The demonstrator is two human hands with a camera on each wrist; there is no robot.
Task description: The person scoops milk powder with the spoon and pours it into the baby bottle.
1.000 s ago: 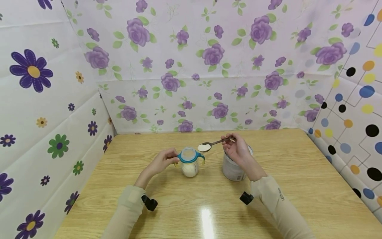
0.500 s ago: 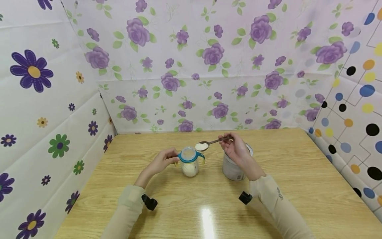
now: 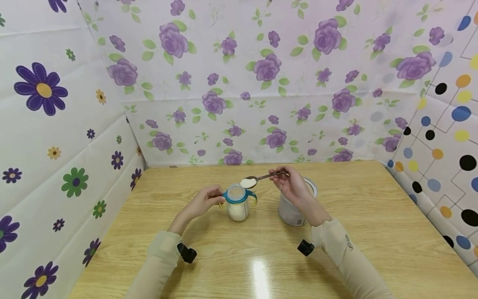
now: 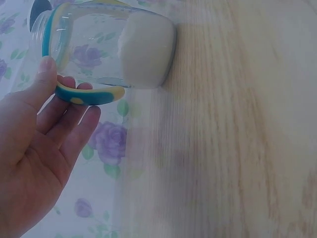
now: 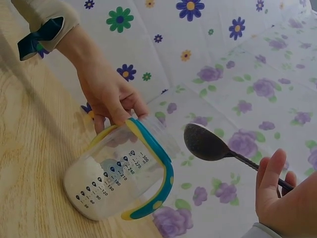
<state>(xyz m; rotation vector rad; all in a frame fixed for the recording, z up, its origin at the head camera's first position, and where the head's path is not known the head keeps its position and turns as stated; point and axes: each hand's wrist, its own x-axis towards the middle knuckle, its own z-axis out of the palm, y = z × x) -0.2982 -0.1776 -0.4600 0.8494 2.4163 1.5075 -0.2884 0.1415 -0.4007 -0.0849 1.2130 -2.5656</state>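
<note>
Bottle: a clear baby bottle [image 3: 237, 204] with a teal collar and side handles stands upright on the table, open at the top, white powder filling its bottom; printed measure marks run up its side.
Left hand: the left hand [image 3: 201, 202] grips the bottle's near handle [image 4: 89, 94], thumb on the collar and fingers curled under the handle loop.
Spoon: a dark metal spoon [image 3: 257, 180] carries a heap of white powder; its bowl hangs just above the far right edge of the bottle's mouth, not touching the rim.
Right hand: the right hand [image 3: 293, 185] pinches the end of the spoon's shaft between thumb and fingertips, held up off the table to the right of the bottle.
Can: a round metal can [image 3: 295, 207] stands just beside the bottle on its right, directly under the right hand, which hides part of its open top.
Between spoon and bottle: only air; the teal handle on the right side sticks out below the spoon bowl.
Table: a pale wooden table [image 3: 373, 216] bears both containers.
Around: flowered sheets [image 3: 261, 83] wall in the back and left, a dotted one the right.
Sleeves: beige sleeves cover both forearms, each with a black wrist mount.
</note>
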